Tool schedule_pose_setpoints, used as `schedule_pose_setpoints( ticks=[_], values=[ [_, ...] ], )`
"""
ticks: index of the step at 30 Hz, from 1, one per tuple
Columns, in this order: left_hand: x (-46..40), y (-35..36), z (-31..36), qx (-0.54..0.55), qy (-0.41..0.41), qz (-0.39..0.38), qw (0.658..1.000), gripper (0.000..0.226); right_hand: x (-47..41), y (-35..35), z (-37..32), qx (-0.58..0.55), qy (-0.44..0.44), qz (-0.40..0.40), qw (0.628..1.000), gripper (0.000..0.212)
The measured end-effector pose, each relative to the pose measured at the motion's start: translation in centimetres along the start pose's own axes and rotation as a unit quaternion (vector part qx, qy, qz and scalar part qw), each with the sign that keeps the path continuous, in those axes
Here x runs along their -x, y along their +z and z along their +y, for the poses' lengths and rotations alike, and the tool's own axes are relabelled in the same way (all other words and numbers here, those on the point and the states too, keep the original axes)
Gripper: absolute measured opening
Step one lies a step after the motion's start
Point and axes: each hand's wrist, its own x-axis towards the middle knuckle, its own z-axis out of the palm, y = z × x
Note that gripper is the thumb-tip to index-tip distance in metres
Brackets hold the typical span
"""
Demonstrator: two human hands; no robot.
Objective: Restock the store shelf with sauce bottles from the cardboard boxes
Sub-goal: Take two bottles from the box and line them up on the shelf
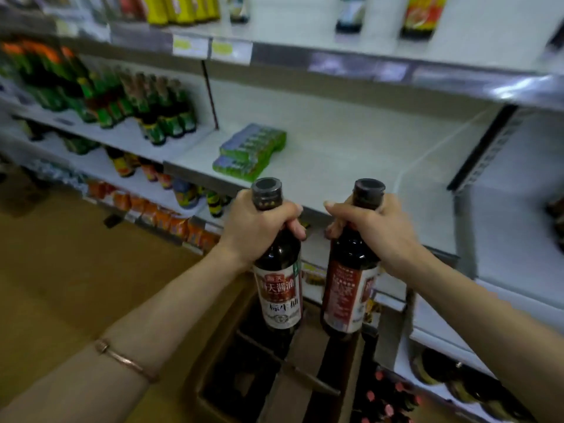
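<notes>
My left hand (259,225) has its fingers curled tight round the neck of a dark sauce bottle (279,270), just under its black cap, with the fingertips wrapping round to the bottle's right side. My right hand (370,227) grips the neck of a second sauce bottle (348,288) the same way, its fingers (334,230) hooked round the glass from the left and the thumb lying across the top of the neck. Both bottles hang upright below my fingers, side by side but apart, the left one showing a red and white label face on, the right one turned so its label faces partly away. Directly beneath them sits an open cardboard box (213,355) with card dividers, its cells dark; I cannot tell how many bottles remain in it. Just to the right of the box, lower down, I see a cluster of red-capped bottles (384,398). Beyond my fingertips runs the white store shelf (351,154), mostly bare, with a stack of green flat packs (251,151) lying on it up and left of my left hand. Farther left stand rows of green-labelled bottles (146,108) on the neighbouring shelf. A thin bracelet (122,358) circles my left forearm.
</notes>
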Motion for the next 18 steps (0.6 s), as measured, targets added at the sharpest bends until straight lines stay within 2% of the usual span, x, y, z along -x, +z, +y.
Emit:
schedule_pose_setpoints(
  ticks=[5, 9, 18],
  values=[
    [-0.5, 4.3, 6.2, 0.051, 0.022, -0.123, 0.991, 0.027, 4.2, -4.7, -4.9, 0.016, -0.006, 0.099, 0.995, 0.039],
    [0.0, 9.3, 10.0, 0.073, 0.045, -0.231, 0.969, 0.025, 9.1, -9.6, -7.6, 0.026, -0.017, 0.178, 0.984, 0.037],
    [5.8, 24.3, 17.9, 0.123, 0.088, -0.444, 0.883, 0.024, 22.1, -22.4, -12.1, 0.037, -0.024, 0.353, 0.935, 0.039]
  ],
)
